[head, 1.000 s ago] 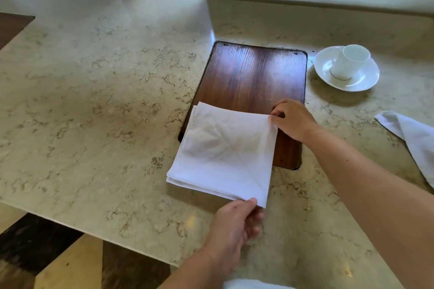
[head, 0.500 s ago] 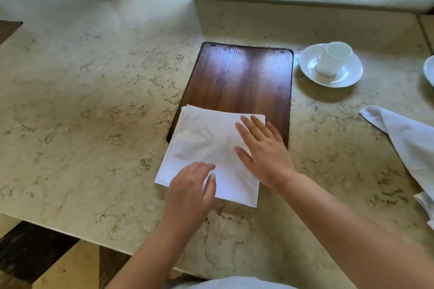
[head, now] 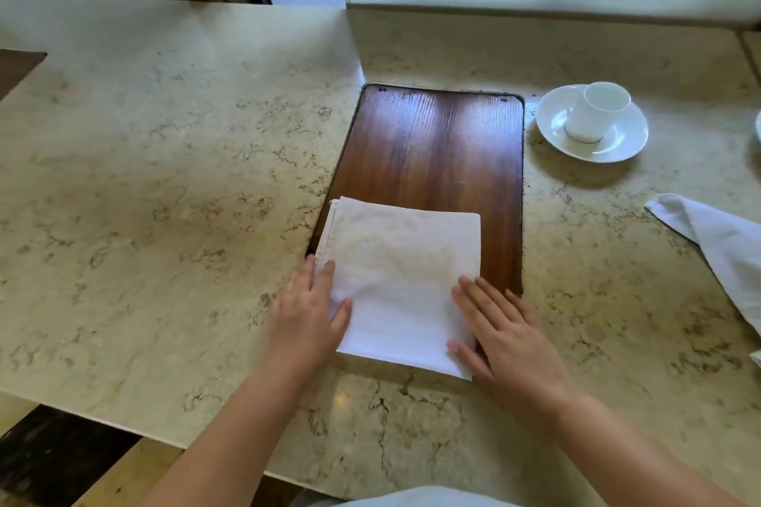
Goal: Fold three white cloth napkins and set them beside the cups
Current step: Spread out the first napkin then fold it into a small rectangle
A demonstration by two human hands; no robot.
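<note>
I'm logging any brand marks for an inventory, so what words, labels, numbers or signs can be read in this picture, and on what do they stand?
None: no readable text shows anywhere.
Folded white cloth napkin under both hands: plain, no label visible.
White ceramic cup and white round saucer: no print, only a thin dark line round the cup's base.
Dark brown wooden board: grain only.
Beige veined stone counter: veining, no markings.
Second white cloth napkin at right: plain.

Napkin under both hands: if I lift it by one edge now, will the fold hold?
Probably not. The napkin is thin, soft cloth in loose layers that show at its left edge, so it would likely droop and open. It looks light, and might slide on the smooth board. The left hand and right hand lie flat on it.
</note>
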